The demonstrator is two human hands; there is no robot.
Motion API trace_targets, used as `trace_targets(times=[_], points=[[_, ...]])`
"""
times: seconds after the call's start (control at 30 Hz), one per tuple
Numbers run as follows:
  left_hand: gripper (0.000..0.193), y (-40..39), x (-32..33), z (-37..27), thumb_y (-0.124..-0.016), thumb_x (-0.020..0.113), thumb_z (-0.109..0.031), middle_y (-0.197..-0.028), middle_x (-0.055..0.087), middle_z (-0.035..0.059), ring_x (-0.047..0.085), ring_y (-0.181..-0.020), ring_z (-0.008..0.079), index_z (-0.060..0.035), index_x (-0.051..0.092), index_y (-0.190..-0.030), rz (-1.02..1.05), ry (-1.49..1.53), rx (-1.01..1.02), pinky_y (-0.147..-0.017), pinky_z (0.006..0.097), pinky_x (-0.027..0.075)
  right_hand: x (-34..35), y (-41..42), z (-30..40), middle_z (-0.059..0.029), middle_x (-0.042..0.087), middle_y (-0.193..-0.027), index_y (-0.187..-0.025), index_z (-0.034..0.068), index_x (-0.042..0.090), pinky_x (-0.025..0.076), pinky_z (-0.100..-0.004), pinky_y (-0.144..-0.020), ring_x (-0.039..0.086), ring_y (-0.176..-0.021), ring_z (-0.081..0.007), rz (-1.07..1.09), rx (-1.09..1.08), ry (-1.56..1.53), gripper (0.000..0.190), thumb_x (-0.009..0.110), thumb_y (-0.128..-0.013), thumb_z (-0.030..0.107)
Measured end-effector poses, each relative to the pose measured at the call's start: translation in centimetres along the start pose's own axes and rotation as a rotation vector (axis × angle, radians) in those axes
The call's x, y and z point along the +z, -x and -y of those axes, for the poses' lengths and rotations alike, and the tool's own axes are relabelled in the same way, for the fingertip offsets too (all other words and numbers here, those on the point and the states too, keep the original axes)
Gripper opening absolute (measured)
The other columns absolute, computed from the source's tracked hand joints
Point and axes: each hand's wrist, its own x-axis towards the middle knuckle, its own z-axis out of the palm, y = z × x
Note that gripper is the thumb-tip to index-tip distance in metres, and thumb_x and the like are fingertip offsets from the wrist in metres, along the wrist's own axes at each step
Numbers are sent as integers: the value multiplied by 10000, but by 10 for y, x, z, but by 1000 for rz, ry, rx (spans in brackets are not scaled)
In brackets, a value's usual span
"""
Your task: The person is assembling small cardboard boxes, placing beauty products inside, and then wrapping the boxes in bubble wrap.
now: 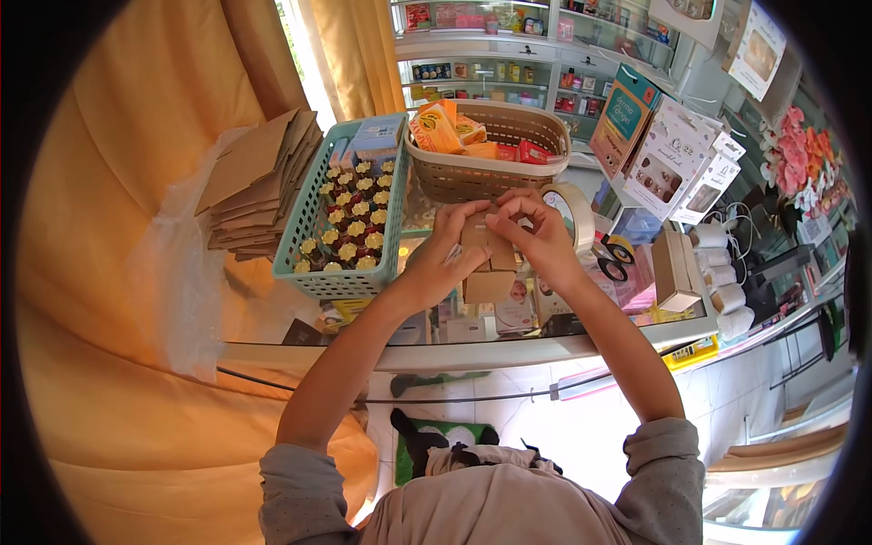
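Observation:
A small brown cardboard box is held over the glass counter, its near end facing me. My left hand grips its left side, with the thumb lying across the top. At the far right edge of the box, the thumb and fingers of my right hand are pinched together. Whether a strip of tape lies under those fingertips is too small to tell. Just right of that hand stands a wide roll of tape. Black-handled scissors lie beyond the roll.
Left of my hands is a green plastic basket of gold-capped bottles, beside stacked flat cardboard. A beige basket with orange soap boxes stands behind. Another cardboard box, thread spools and hanging packs are on the right.

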Motion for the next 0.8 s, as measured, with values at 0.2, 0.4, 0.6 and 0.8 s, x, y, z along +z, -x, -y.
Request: trace_targets(times=[0.2, 0.4, 0.6, 0.8], points=[[577, -1, 1, 1, -881, 561, -277, -1302, 338, 144, 374, -1283, 288, -101, 334, -1381, 1, -6, 3, -1062, 362, 319, -1, -1, -2, -53, 520, -1051, -815, 42, 666, 436, -243, -754, 500, -787, -95, -7, -10, 48, 138, 737, -794, 158], [578, -1, 1, 1, -881, 558, -267, -1310, 331, 151, 359, -1292, 296, -95, 330, -1383, 4, 13, 3, -1073, 365, 305, -4, -2, -3, -26, 489, -1088, -814, 54, 648, 419, -214, -735, 486, -800, -55, 39, -15, 90, 109, 709, -826, 143], [576, 0, 1, 0, -880, 555, -256, -1312, 330, 154, 353, -1295, 296, -90, 332, -1384, 2, 20, 3, -1077, 363, 298, -3, -3, -6, -20, 479, -1079, -810, 52, 641, 419, -218, -735, 474, -797, -59, 52, -23, 94, 102, 714, -821, 121], [578, 0, 1, 1, -880, 553, -261, -1308, 333, 153, 353, -1294, 294, -88, 331, -1386, 5, 14, 4, -1076, 360, 296, -6, -5, -7, -16, 477, -1067, -806, 56, 626, 418, -219, -734, 472, -825, -67, 85, -49, 106, 101, 715, -818, 103]])
